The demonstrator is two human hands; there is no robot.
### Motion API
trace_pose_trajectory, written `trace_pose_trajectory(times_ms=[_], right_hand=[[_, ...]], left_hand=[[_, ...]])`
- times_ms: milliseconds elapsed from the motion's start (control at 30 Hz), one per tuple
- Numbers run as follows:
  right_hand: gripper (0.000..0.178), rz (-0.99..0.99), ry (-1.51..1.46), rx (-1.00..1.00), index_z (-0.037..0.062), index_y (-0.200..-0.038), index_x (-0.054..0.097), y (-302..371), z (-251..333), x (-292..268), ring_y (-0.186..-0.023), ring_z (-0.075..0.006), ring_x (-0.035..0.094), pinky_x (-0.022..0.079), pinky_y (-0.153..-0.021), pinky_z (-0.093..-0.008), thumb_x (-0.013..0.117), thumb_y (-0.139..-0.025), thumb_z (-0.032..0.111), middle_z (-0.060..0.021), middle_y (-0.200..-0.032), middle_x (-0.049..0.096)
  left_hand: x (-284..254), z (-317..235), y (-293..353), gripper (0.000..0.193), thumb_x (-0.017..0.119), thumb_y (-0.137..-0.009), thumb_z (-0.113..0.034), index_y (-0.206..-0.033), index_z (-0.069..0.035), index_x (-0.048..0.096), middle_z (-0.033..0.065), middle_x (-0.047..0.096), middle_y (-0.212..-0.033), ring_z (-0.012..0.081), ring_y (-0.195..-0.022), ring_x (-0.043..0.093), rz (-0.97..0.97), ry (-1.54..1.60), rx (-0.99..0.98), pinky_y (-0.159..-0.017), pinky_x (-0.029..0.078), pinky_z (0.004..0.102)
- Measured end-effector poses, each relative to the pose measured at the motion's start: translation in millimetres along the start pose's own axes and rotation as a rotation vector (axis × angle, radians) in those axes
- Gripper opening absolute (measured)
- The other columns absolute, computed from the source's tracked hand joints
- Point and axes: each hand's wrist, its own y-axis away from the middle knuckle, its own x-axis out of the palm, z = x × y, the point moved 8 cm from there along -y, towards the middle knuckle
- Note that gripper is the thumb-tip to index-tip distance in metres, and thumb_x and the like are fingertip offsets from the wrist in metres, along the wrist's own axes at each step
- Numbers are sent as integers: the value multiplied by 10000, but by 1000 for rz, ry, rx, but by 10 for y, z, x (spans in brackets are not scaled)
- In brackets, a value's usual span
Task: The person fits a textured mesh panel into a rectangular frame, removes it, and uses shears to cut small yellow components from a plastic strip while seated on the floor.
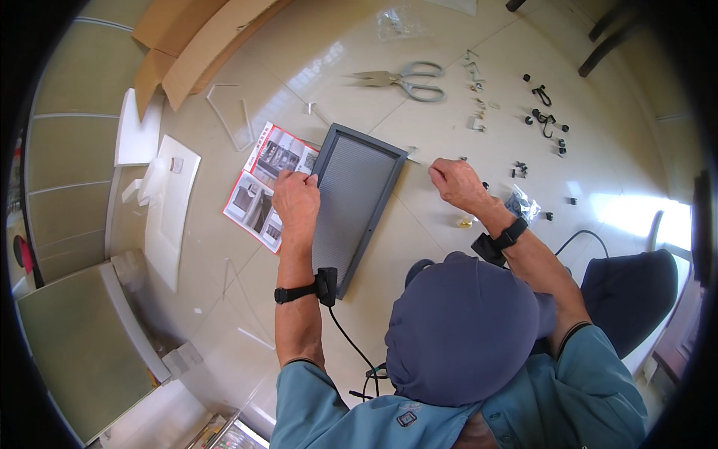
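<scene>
The left hand rests with bent fingers on the left edge of a grey framed panel in the middle of the frame. The right hand, just right of the panel, is curled tight; whether it holds anything I cannot tell. A leaflet lies left; scissors lie above.

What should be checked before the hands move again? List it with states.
1. Left hand steadies the grey panel at its left edge: ok.
2. Right hand closed beside the panel's top right corner; what it grips: cannot tell.
3. Panel lies flat on the floor: ok.
4. Leaflet open beside the panel, partly under the left hand: ok.
5. Scissors lie apart from both hands: ok.
6. Small black parts scattered loose: not ok.
</scene>
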Motion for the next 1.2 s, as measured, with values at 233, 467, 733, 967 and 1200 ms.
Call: trace_pose_trajectory(times_ms=[233,467,733,967,1200], right_hand=[[182,-7,-8,10,12,-890,631,3,-8,-21,-787,-429,625,495,-728,-492,519,-906,155,-219,-810,661],[157,-6,-32,-28,9,-876,622,0,104,28,-774,-427,616,492,-716,-488,532,-899,135,-218,-792,650],[159,-14,-76,-119,17,-881,627,-1,342,163,-780,-425,613,495,-719,-486,538,-901,148,-211,-799,647],[204,23,-149,-238,2,-1014,633,-198,812,426,-963,-378,611,497,-850,-439,561,-898,153,-200,-1029,639],[236,-58,25,-410,-17,-1034,608,-314,882,653,-1074,-384,556,478,-928,-443,582,-867,148,-200,-1100,597]], left_hand=[[213,337,55,257,725,-820,-179,-1006,-2,716,189,689,-1017,377,-955,642,87,178,-145,-822,510,454],[471,534,50,268,728,-801,-117,-1029,22,699,224,699,-970,378,-906,669,148,293,-134,-816,509,432],[661,642,118,325,753,-762,-120,-1038,38,685,194,705,-881,311,-814,685,361,415,-232,-751,525,390],[824,814,223,322,735,-740,-97,-1028,41,691,180,711,-835,283,-789,689,298,632,-342,-735,528,367],[261,213,327,286,676,-772,-67,-1050,1,681,160,669,-998,394,-807,652,-46,128,70,-744,534,467]])
